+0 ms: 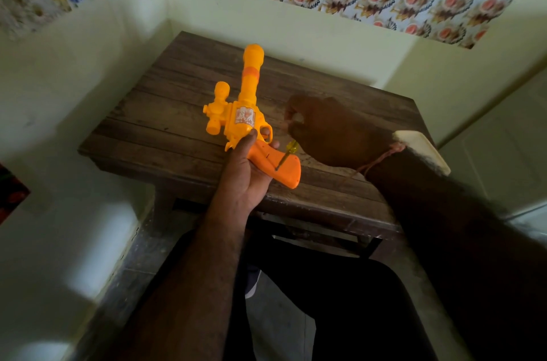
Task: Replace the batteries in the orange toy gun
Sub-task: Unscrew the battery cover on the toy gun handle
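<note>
The orange toy gun point(247, 106) is held above the wooden table point(165, 112), barrel pointing away from me. My left hand point(244, 174) grips it from below at the handle, thumb lying along the body near the trigger guard. A small screwdriver point(286, 156) with a yellow handle stands tilted, its tip on the darker orange handle panel point(278, 167). My right hand point(328, 130) is blurred and dark, fingers curled over the screwdriver's handle. No batteries are visible.
The table stands in a corner between pale walls with flowered wallpaper above. A pale rectangular object point(423, 150) lies near the table's right edge behind my right wrist, which wears a thread. My legs are below the table's front edge.
</note>
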### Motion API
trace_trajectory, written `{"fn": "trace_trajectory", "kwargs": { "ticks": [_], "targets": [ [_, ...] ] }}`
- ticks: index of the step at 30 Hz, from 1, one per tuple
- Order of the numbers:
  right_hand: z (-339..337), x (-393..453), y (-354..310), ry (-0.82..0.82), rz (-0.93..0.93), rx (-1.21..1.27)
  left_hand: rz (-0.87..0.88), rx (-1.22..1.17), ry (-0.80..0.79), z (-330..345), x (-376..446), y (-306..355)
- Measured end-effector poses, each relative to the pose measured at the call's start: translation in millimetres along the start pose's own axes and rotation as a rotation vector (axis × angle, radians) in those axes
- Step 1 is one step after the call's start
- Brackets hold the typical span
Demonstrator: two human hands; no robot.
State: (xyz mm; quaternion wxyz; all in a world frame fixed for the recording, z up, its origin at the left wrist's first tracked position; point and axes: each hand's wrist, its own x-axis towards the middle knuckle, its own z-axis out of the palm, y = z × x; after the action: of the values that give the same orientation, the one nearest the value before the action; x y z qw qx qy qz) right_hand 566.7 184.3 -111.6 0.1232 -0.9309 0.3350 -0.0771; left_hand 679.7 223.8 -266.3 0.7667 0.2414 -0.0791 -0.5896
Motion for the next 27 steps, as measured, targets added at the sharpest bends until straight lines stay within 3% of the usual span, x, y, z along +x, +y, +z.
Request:
{"fn": "trace_trajectory", "kwargs": {
  "ticks": [10, 16, 23, 27],
  "targets": [
    [-3.6, -1.3, 3.0, -0.065, -0.029, 0.101, 0.003, 0.003, -0.011, 1.7, -0.8, -0.2],
    [-0.2, 0.9, 3.5, 0.017, -0.02, -0.085, -0.008, 0.004, -0.014, -1.1, 0.5, 0.1],
    [-3.9, -1.2, 4.0, -0.067, -0.007, 0.141, -0.004, -0.017, 0.013, 2.5, -0.1, 0.2],
    [0.6, -1.4, 0.2, -0.011, -0.029, 0.043, -0.012, -0.01, -0.018, 2.4, -1.3, 0.9]
  ]
}}
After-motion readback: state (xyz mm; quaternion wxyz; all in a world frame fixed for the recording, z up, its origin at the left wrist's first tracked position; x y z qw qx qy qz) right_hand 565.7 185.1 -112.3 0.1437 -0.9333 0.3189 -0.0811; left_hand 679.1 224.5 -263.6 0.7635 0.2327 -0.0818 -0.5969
